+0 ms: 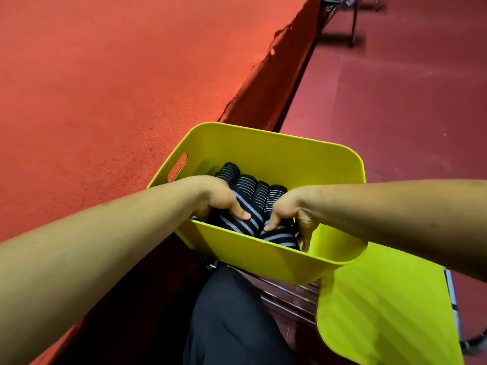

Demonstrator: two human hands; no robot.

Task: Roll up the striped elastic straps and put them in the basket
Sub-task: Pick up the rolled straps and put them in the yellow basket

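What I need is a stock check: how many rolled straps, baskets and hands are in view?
Rolled striped straps: 6 showing, others may be hidden
Yellow-green basket: 1
Hands: 2, left hand and right hand
Total: 9

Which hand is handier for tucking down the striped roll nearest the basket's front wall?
Probably the right hand: its thumb and fingers hold the front roll, while the left hand grips the diagonal roll further left in the basket.
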